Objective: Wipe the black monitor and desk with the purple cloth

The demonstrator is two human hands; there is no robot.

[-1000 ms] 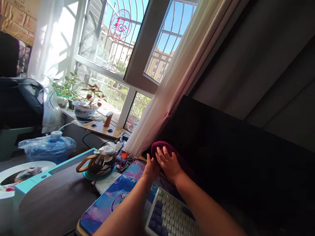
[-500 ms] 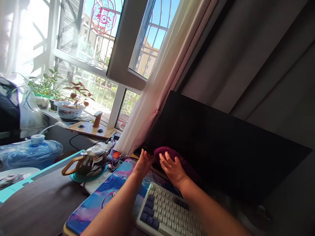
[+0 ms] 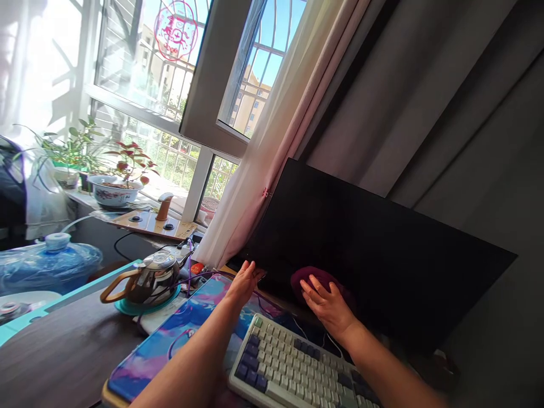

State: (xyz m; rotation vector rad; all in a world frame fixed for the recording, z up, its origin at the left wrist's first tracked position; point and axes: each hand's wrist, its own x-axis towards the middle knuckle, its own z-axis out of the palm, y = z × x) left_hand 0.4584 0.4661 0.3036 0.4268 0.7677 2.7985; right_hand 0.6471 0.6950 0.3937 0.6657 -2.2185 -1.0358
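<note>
From the head view, the right hand (image 3: 329,303) lies flat, fingers spread, pressing a maroon cloth (image 3: 315,279) against the lower part of the dark monitor (image 3: 374,255), near its bottom edge. The left hand (image 3: 244,280) rests open at the monitor's lower left corner, gripping nothing. The keyboard (image 3: 293,368) sits just below both wrists; the kettle (image 3: 148,277) stands well apart, left.
</note>
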